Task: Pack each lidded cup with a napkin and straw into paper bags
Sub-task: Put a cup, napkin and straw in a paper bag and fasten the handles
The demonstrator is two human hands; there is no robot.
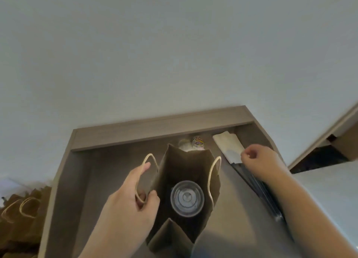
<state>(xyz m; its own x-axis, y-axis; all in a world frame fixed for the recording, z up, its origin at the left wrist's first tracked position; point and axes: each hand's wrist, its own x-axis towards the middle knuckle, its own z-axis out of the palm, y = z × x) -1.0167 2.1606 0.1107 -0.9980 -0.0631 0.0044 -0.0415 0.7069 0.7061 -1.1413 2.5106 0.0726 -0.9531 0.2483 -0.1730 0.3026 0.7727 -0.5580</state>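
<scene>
An open brown paper bag [186, 164] stands on the grey desk [100, 172], with a clear lidded cup [187, 199] upright inside it. My left hand [131, 197] grips the bag's left rim and its cord handle. My right hand [259, 163] hovers at the right with fingers curled, just beside a stack of white napkins [228, 146]. I cannot tell whether its fingertips pinch a napkin edge. Dark wrapped straws [257, 188] lie along the desk's right side, partly under my right forearm.
Several brown paper bags with cord handles [21, 209] stand at the lower left, beside the desk. A small container of coloured rubber bands [198, 140] sits behind the open bag by the desk's raised back ledge [158, 130]. A white wall rises behind.
</scene>
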